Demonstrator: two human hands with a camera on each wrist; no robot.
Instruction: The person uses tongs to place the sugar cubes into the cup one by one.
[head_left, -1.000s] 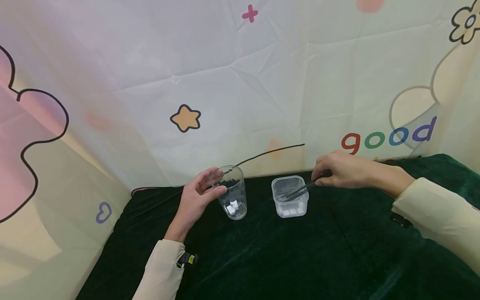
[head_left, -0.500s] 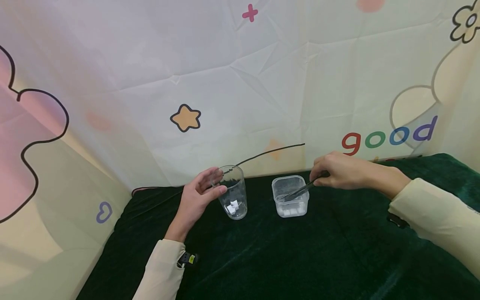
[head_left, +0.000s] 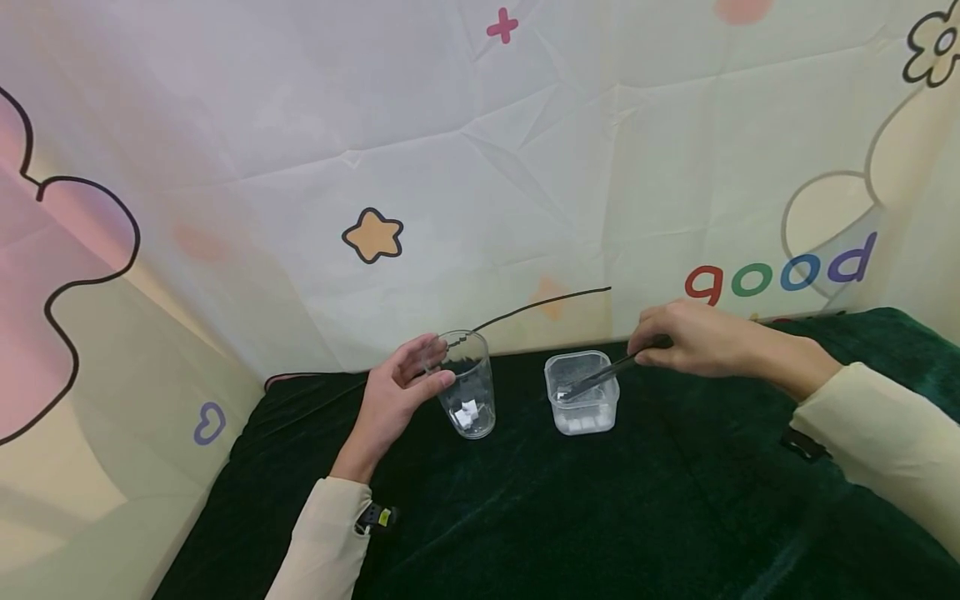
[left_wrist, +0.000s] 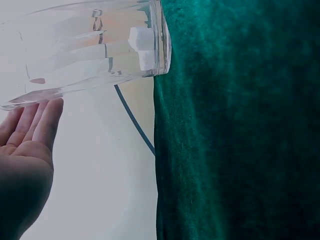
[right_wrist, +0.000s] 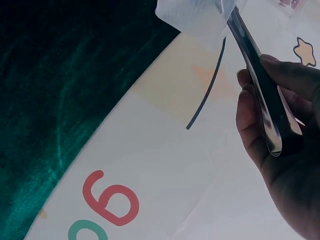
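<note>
Green velvet cloth [head_left: 600, 517] is covering the table, printed backdrop [head_left: 480, 150] standing behind. Left hand [head_left: 393, 400] is wrapping thumb and curled fingers round the clear cup [head_left: 468, 385], steadying it upright; white cubes [head_left: 467, 413] are lying at its bottom. Square plastic tub [head_left: 582, 392] is sitting just beside the cup, more cubes [head_left: 585, 423] inside. Right hand [head_left: 686, 337] is pinching dark tongs [head_left: 600, 379] with curled fingers, tips dipping into the tub; whether they are gripping a cube, cannot tell. Risks, as I'm judging: tong tips levering on the tub rim and tipping the light tub; a cube slipping out mid-carry onto the cloth; tongs knocking the cup rim
</note>
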